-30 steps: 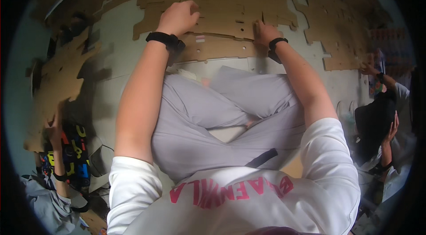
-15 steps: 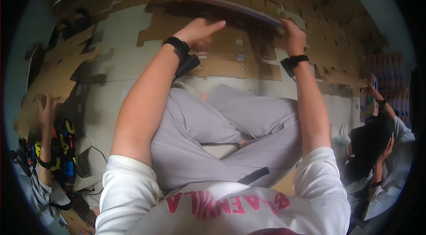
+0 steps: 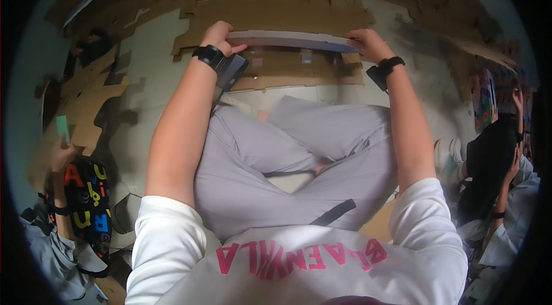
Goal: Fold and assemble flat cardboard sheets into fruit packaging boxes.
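A brown cardboard sheet (image 3: pixel 287 8) with a pale, purple-tinted edge strip (image 3: pixel 293 39) stretches across in front of me. My left hand (image 3: pixel 219 37) is closed on the strip's left end, its thumb side over the near edge. At the other end, the fingers of my right hand (image 3: pixel 371 45) pinch the strip's corner. Below the strip, more brown cardboard (image 3: pixel 299 75) lies on the floor, with two small coloured patches on it. Where the held sheet ends at the far side is hard to tell among the cardboard behind it.
I sit cross-legged in grey trousers (image 3: pixel 253 149) on a pale tiled floor (image 3: pixel 155 57). Cut cardboard (image 3: pixel 80 103) lies at left, beside a person's hand (image 3: pixel 62 155) with a green strip. Another person (image 3: pixel 500 161) sits at right near stacked printed boxes (image 3: pixel 486 98).
My left hand has moved left and closed on the strip's end. The strip has come nearer and levelled out. My right hand stays at its right end.
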Motion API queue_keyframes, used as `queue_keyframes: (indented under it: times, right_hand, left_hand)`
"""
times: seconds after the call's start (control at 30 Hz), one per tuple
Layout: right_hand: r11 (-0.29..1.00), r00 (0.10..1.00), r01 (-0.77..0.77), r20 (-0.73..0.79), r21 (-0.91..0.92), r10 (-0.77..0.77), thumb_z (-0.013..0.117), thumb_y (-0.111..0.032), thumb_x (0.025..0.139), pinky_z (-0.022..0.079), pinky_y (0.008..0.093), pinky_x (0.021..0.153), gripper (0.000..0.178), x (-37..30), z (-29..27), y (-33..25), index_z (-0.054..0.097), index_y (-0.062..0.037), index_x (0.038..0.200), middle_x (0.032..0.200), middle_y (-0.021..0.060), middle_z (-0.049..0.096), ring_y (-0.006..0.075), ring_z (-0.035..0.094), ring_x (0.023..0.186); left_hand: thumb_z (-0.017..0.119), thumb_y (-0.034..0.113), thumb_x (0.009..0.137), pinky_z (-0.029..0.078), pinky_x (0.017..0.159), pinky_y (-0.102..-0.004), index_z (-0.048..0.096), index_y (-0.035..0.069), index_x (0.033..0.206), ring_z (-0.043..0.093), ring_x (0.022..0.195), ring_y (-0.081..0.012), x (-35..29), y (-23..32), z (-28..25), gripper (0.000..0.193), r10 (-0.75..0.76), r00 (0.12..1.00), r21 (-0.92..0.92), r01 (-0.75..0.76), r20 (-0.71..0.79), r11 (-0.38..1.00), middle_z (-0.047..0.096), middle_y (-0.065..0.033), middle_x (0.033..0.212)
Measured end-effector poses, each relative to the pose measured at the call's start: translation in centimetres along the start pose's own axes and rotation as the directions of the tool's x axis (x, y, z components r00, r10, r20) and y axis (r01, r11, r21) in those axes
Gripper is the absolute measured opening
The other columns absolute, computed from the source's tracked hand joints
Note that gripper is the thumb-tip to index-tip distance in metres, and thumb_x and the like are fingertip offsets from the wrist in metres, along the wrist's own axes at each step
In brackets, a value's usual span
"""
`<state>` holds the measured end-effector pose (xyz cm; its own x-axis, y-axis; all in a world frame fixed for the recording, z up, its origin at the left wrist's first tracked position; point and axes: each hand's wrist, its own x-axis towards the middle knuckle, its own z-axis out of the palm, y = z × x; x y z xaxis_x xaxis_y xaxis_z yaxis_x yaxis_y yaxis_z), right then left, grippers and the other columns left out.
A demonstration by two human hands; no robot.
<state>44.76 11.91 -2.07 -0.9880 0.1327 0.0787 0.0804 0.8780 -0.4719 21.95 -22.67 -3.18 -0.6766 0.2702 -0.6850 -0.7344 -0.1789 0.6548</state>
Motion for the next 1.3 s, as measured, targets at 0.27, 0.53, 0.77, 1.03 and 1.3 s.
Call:
queue_keyframes:
  times: [0.27, 0.53, 0.77, 1.03, 1.3]
  right_hand:
    - [0.778, 0.843, -0.534, -0.281, -0.331, 0.459, 0.084, -0.058, 0.072, 0.048, 0.0430, 0.106, 0.096, -0.5, 4.8, 3.8, 0.046, -0.0136, 0.148, 0.140, 0.0209, 0.057, 0.0363, 0.054, 0.132]
    - [0.859, 0.881, -0.471, 0.050, 0.202, 0.471, 0.082, -0.059, 0.077, 0.051, 0.0411, 0.099, 0.101, 1.3, 6.0, 6.0, 0.041, 0.0042, 0.145, 0.126, 0.0249, 0.064, 0.0344, 0.064, 0.117]
    - [0.786, 0.861, -0.498, 0.101, 0.366, 0.498, 0.073, -0.048, 0.090, 0.055, 0.0348, 0.080, 0.068, 2.3, 7.1, 7.9, 0.059, 0.0066, 0.128, 0.112, 0.0189, 0.069, 0.0237, 0.068, 0.090]
    - [0.672, 0.811, -0.528, 0.072, 0.519, 0.581, 0.065, -0.048, 0.096, 0.057, 0.0385, 0.085, 0.065, 2.6, 7.2, 7.9, 0.056, 0.0044, 0.133, 0.121, 0.0191, 0.066, 0.0258, 0.067, 0.099]
    - [0.413, 0.715, -0.604, 0.233, 0.681, 0.660, 0.055, -0.052, 0.100, 0.057, 0.0525, 0.094, 0.065, 2.5, 8.0, 7.8, 0.050, -0.0032, 0.142, 0.142, 0.0179, 0.051, 0.0343, 0.058, 0.119]
  left_hand:
    - [0.064, 0.029, 0.094, 0.054, 0.076, -0.0431, 0.051, -0.001, 0.133, 0.060, 0.104, -0.0292, 3.4, -2.3, 0.1, 0.051, 0.013, 0.995, 0.748, -0.084, 0.100, 0.658, 0.057, -0.0167, 0.127]
    - [0.069, 0.053, 0.088, 0.055, 0.064, -0.0454, 0.035, -0.014, 0.141, 0.067, 0.089, -0.0321, 7.7, -3.0, -0.4, 0.092, 0.340, 0.926, 0.893, -0.284, 0.162, 0.350, 0.062, -0.0280, 0.115]
    - [0.062, 0.060, 0.093, 0.054, 0.050, -0.0419, 0.044, -0.018, 0.131, 0.070, 0.069, -0.0306, 11.3, -3.3, -1.7, 0.088, 0.548, 0.829, 0.967, -0.215, 0.107, 0.136, 0.070, -0.0240, 0.092]
    - [0.057, 0.066, 0.091, 0.053, 0.089, -0.0438, 0.071, -0.011, 0.104, 0.070, 0.099, -0.0411, 10.5, -1.8, -2.4, 0.079, 0.461, 0.845, 0.934, -0.346, 0.269, 0.088, 0.072, -0.0288, 0.100]
    - [0.057, 0.067, 0.089, 0.050, 0.095, -0.0480, 0.075, 0.000, 0.104, 0.066, 0.108, -0.0448, 5.4, -0.7, 0.8, 0.071, 0.707, 0.659, 0.905, -0.421, 0.258, 0.063, 0.072, -0.0279, 0.104]
